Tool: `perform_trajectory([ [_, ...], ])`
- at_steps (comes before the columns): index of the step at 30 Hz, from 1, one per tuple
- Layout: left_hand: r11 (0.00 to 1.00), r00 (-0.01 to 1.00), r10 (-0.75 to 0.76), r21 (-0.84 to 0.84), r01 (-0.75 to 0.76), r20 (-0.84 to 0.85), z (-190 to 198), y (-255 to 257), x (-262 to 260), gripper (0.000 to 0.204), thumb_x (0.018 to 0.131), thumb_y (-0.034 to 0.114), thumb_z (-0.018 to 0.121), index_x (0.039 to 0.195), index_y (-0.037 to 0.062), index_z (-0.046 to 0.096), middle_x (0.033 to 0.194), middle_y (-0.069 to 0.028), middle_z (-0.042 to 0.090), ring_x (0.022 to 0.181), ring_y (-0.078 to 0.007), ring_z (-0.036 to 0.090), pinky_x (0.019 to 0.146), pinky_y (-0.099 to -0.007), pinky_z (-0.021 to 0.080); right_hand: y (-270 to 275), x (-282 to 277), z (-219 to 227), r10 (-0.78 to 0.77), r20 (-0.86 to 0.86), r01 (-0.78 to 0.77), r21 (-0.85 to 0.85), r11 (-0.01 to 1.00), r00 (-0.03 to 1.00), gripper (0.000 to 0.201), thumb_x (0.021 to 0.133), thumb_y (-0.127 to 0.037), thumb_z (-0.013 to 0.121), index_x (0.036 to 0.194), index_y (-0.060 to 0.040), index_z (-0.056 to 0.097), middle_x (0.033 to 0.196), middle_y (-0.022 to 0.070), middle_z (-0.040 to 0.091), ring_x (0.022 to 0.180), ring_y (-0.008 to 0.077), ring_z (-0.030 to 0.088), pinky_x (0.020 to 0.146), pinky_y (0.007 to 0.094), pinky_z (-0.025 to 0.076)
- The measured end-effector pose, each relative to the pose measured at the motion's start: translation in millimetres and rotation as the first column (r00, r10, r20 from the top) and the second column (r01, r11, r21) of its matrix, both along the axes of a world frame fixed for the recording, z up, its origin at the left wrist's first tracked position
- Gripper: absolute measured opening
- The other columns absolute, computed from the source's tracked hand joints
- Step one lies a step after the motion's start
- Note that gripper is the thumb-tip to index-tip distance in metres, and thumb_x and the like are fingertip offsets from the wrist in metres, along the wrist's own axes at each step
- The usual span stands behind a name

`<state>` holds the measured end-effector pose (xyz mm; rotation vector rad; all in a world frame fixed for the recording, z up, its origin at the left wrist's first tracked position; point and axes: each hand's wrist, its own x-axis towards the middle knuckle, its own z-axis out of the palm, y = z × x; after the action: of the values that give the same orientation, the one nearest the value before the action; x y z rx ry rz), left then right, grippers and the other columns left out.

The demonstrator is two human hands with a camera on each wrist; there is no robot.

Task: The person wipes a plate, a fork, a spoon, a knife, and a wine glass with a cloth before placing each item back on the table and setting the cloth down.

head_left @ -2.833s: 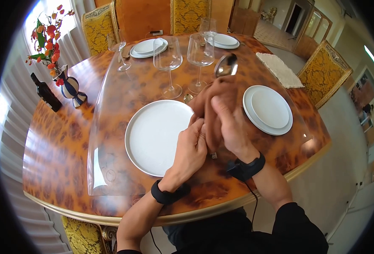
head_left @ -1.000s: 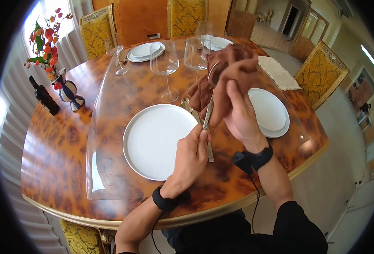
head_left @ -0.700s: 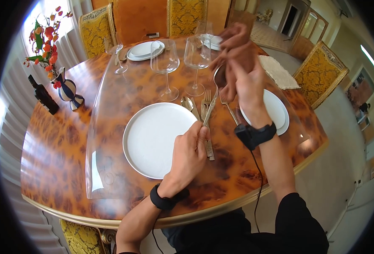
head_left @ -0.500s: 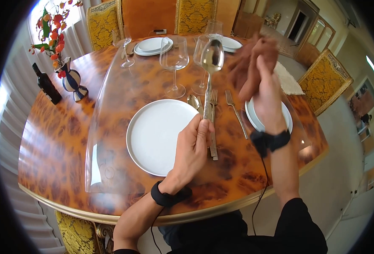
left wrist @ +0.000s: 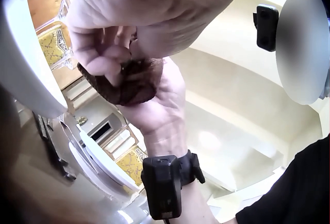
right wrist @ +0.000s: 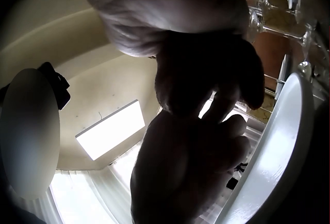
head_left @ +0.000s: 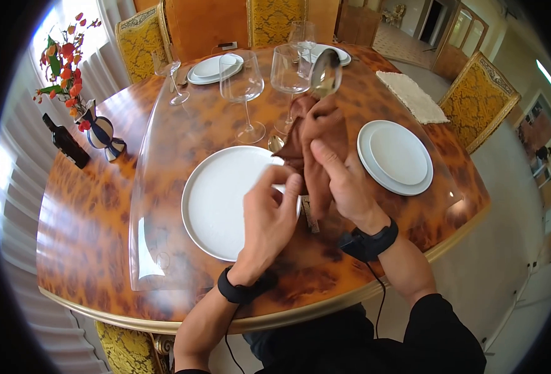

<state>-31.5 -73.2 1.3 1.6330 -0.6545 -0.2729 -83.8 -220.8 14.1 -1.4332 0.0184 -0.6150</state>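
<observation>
My right hand (head_left: 350, 193) grips a brown cloth napkin (head_left: 325, 134) bunched around a large metal spoon; the spoon's bowl (head_left: 326, 70) stands out above the cloth, and its handle is hidden. Just left of it, my left hand (head_left: 270, 212) has loosely bent fingers, with a gap between thumb and forefinger through which the plate shows. In the left wrist view its fingers (left wrist: 105, 67) overlap the napkin (left wrist: 126, 87). Below the hands lies a large white plate (head_left: 216, 206). Cutlery handles (head_left: 310, 215) and a spoon (head_left: 276, 144) show beside it, partly covered.
Two tall wine glasses (head_left: 242, 81) stand beyond the plate. Stacked white plates (head_left: 365, 159) lie to the right, near a cream placemat (head_left: 411, 96). A dark bottle (head_left: 68, 144) and a striped vase (head_left: 105, 134) with red flowers are at left. The table's gilded edge (head_left: 163, 325) runs in front.
The right hand and napkin have come back left onto the spoon, covering its handle. The left hand has loosened from the handle it gripped. The fork at right is now hidden.
</observation>
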Motion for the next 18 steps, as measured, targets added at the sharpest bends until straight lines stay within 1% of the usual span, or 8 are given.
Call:
perform_trajectory([
  [2,0.963,0.995,0.095,-0.255,-0.09,0.007,0,-3,2,0.041,0.098,0.019,0.066,0.132,0.0021,0.05,0.122,-0.0158,0.06,0.091,-0.0183,0.063,0.066,-0.0286,0.051,1,-3,7,0.054,0.059,-0.066,0.226,0.972,0.997,0.03,0.104,-0.025,0.056,0.122,-0.0021,0.061,0.105,0.0,0.065,0.096,0.0069,0.06,0.085,0.0234,0.048],
  [3,0.95,0.994,-0.047,-0.313,0.015,-0.095,5,0,3,0.055,0.099,0.021,0.065,0.143,0.0049,0.036,0.137,-0.0192,0.047,0.109,-0.023,0.059,0.077,-0.0313,0.053,2,-5,6,0.025,0.042,-0.029,0.106,0.994,0.999,0.031,0.104,-0.026,0.056,0.124,-0.002,0.06,0.108,0.0008,0.065,0.099,0.0082,0.059,0.087,0.0242,0.048],
  [4,0.911,0.978,-0.137,-0.408,0.063,-0.154,2,-3,2,0.059,0.099,0.024,0.066,0.144,0.0034,0.035,0.138,-0.0195,0.046,0.111,-0.0226,0.059,0.084,-0.0325,0.053,5,-8,3,-0.004,0.03,0.004,-0.015,1.0,1.0,0.032,0.105,-0.026,0.056,0.125,-0.0019,0.06,0.11,0.0016,0.064,0.102,0.0094,0.059,0.09,0.025,0.048],
  [5,0.898,0.983,-0.181,-0.412,0.152,-0.032,-2,-7,-1,0.06,0.099,0.026,0.066,0.145,0.0017,0.035,0.137,-0.0185,0.047,0.112,-0.0217,0.058,0.086,-0.0331,0.052,9,-10,0,-0.031,0.022,0.034,-0.136,0.99,0.999,0.034,0.105,-0.026,0.055,0.127,-0.0017,0.059,0.112,0.0023,0.064,0.105,0.0107,0.059,0.092,0.0258,0.047],
  [8,0.913,0.923,-0.364,-0.151,0.38,0.126,3,3,2,0.07,0.098,0.032,0.067,0.147,-0.0032,0.03,0.14,-0.0147,0.046,0.127,-0.0205,0.047,0.102,-0.0344,0.043,17,-9,-19,0.064,-0.091,-0.083,-0.217,0.973,0.994,0.041,0.106,-0.029,0.053,0.135,-0.0012,0.054,0.127,0.005,0.058,0.117,0.0142,0.055,0.101,0.0301,0.044],
  [11,0.826,0.86,-0.504,-0.331,0.456,-0.074,-5,-1,7,0.076,0.101,0.032,0.063,0.155,-0.0022,0.021,0.151,-0.0124,0.039,0.14,-0.0212,0.039,0.114,-0.0346,0.034,16,-12,-16,0.16,-0.118,-0.167,-0.057,0.984,0.98,0.041,0.107,-0.03,0.051,0.136,-0.0016,0.054,0.13,0.0051,0.057,0.119,0.0142,0.054,0.104,0.0306,0.042],
  [14,0.851,0.892,-0.447,-0.338,0.402,-0.064,-4,-3,1,0.066,0.103,0.029,0.059,0.152,-0.0034,0.028,0.145,-0.0113,0.046,0.135,-0.0191,0.044,0.112,-0.0337,0.037,13,-16,-13,0.145,-0.123,-0.151,-0.032,0.988,0.982,0.042,0.108,-0.032,0.048,0.136,-0.002,0.053,0.129,0.0051,0.058,0.119,0.0142,0.055,0.105,0.0307,0.042],
  [18,0.882,0.926,-0.376,-0.321,0.344,-0.04,-8,-5,-7,0.056,0.104,0.029,0.058,0.145,-0.0054,0.039,0.135,-0.0115,0.055,0.124,-0.0182,0.052,0.106,-0.0327,0.041,-5,-8,-15,0.323,0.137,-0.35,0.305,0.886,0.937,0.044,0.108,-0.034,0.048,0.136,-0.0016,0.053,0.127,0.0055,0.061,0.117,0.0127,0.056,0.104,0.03,0.042],
])
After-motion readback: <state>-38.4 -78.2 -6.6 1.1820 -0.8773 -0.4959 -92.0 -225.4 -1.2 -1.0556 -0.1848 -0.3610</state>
